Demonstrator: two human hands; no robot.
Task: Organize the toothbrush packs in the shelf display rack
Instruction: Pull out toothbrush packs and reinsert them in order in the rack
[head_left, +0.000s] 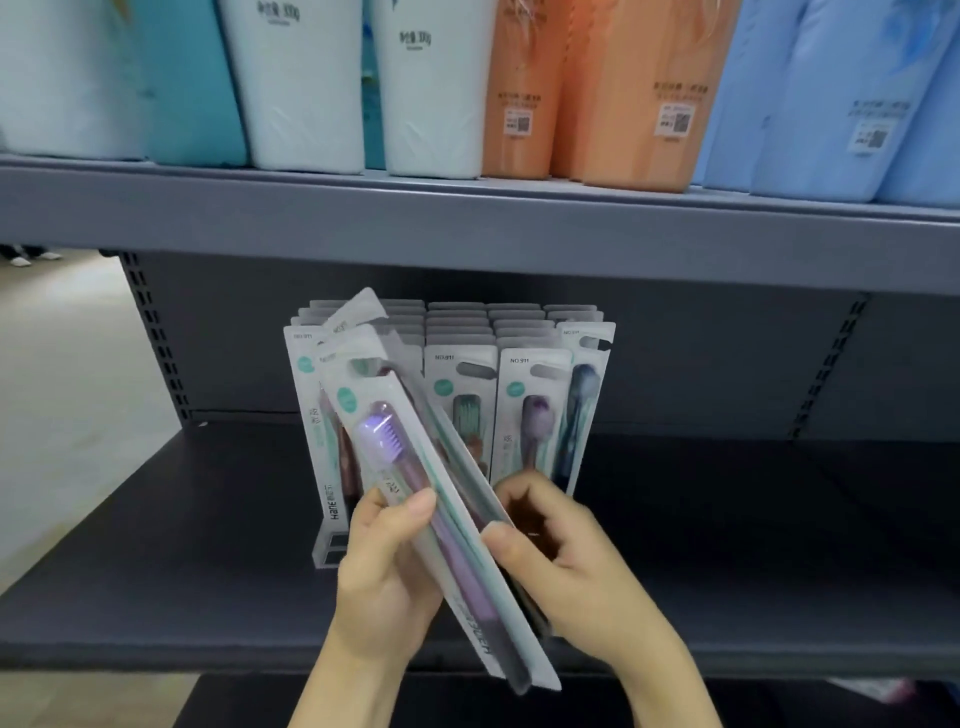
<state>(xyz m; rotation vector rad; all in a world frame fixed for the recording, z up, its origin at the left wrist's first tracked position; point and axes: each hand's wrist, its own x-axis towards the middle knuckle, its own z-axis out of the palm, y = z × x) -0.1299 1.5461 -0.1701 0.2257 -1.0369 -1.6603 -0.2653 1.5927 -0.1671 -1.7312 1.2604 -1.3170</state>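
Toothbrush packs (415, 499), several held together as a fanned bundle, sit tilted between two bare hands in front of a dark grey shop shelf (182, 561). The left hand (384, 566) grips the lower half of the bundle, thumb pressed across the front pack, which shows a purple brush head under clear plastic. The right hand (561, 545) has its fingers curled against the bundle's right edge, thumb on the side of the packs; it appears to pinch the rear ones, though blur hides the exact contact.

Behind the hands stands a clear display rack (332, 551) on the shelf, filled with rows of matching packs (530, 410) standing upright. Some at the left lean sideways, and one at the far right tilts outward. The shelf above (467, 228) carries tall soft packages in teal, white, orange and pale blue.

Judging by looks, each pack is light, a flat card backing with a thin plastic blister. It should be fairly stiff along its length but easy to bend or crease, and the glossy faces may slide against each other. A hold low on the long edges seems safest, leaving the top free to guide into a rack row.
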